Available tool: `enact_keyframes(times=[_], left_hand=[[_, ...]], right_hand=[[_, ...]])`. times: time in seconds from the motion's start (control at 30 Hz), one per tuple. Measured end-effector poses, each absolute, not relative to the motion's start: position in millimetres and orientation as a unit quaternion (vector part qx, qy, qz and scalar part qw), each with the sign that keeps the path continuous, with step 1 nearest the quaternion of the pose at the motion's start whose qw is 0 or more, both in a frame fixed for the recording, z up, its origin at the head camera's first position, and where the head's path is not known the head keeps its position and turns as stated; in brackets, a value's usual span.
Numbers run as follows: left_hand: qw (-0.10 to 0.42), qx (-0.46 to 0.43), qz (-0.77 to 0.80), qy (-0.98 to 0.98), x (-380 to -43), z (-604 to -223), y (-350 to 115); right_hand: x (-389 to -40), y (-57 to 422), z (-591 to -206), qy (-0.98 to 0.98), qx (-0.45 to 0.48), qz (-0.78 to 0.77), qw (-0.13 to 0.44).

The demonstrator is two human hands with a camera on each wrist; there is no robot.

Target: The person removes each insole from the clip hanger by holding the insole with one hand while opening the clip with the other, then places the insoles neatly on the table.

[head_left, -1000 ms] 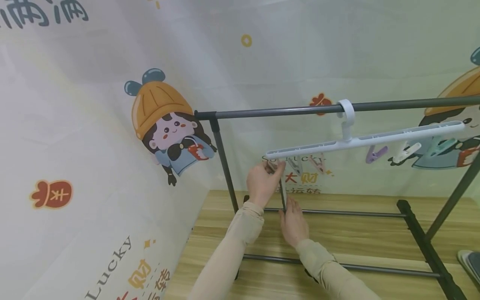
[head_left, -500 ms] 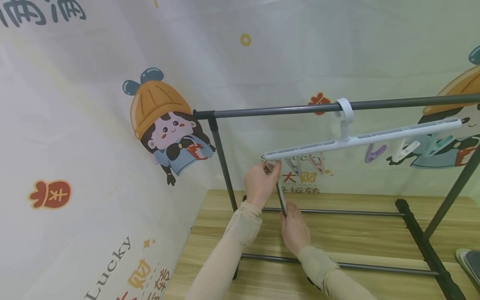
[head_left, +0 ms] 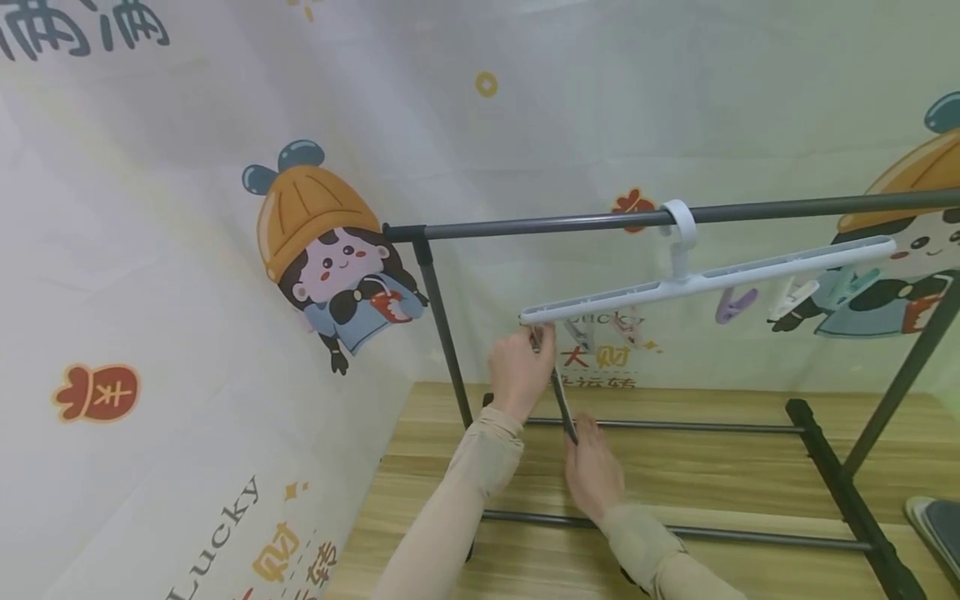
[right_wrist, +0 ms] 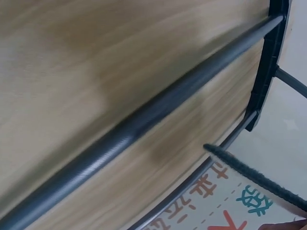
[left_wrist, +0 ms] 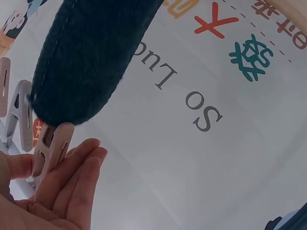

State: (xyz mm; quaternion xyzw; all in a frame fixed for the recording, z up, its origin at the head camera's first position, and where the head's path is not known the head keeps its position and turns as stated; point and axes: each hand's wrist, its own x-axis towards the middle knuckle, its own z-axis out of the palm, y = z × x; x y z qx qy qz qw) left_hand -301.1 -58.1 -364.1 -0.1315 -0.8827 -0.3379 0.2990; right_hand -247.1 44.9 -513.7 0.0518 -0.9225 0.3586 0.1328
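Note:
My left hand [head_left: 520,373] pinches a pale pink clothes peg [left_wrist: 50,153] under the left end of a white hanger [head_left: 630,293]. At the peg's mouth is the rounded end of a dark blue, fuzzy, stitched insole [left_wrist: 91,57]. Seen from the head, the insole [head_left: 564,405] is nearly edge-on and slants down to my right hand [head_left: 595,477]. The right hand's fingers lie straight beside its lower end. From the right wrist, the insole's tip [right_wrist: 208,147] sticks out past the fingers, and only a sliver of hand shows at the corner.
The hanger hooks over the dark top rail [head_left: 555,223] of a metal rack. Further pegs hang from it, including purple [head_left: 735,306], white [head_left: 793,297] and green [head_left: 853,286]. Lower rails [head_left: 750,537] cross the wood-grain surface [head_left: 712,467]. A dark, pale-rimmed item [head_left: 937,529] lies far right.
The right hand has moved slightly down, and the insole's lower end has swung down and right with it. The left hand stays at the hanger's left end; the view shifts a little.

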Motion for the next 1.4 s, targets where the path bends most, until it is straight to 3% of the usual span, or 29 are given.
enact_keyframes(times=[0.57,1.03,1.4], left_hand=[[0.311,-0.116,-0.351,-0.875,-301,-365,-73],[0.274,-0.058,-0.405,-0.870,-303,-366,-81],[0.240,-0.065,-0.390,-0.887,-293,-384,-81]], right_hand=[[-225,90,-517,-0.913,0.048,0.382,0.133],[-214,122,-519,-0.914,0.034,0.369,0.162],[-208,136,-522,-0.910,0.033,0.371,0.185]])
